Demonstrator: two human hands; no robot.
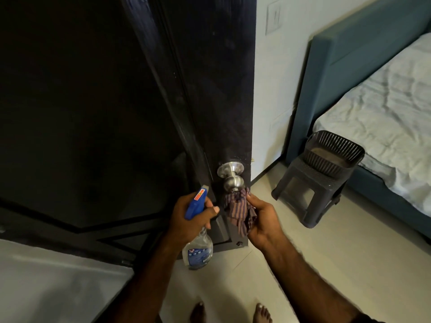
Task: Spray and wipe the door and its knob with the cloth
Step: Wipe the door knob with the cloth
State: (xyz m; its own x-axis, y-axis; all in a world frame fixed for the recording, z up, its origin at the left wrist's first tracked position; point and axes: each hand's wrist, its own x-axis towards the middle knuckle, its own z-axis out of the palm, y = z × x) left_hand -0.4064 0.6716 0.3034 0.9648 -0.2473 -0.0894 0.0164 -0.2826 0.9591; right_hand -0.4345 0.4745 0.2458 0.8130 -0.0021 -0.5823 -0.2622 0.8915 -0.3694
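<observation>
A dark, almost black door (217, 78) fills the left and middle of the head view, its edge facing me. A round silver knob (232, 177) juts from it low down. My left hand (189, 221) grips a clear spray bottle (199, 248) by its blue trigger head, nozzle pointing up toward the door just left of the knob. My right hand (261, 220) holds a crumpled striped cloth (240, 213), whose top touches the underside of the knob.
A dark plastic stool (307, 190) with a slatted basket (335, 150) on it stands to the right of the door. Behind it is a bed (384, 108) with a teal frame. Pale tiled floor (326, 252) lies below; my bare feet show at the bottom.
</observation>
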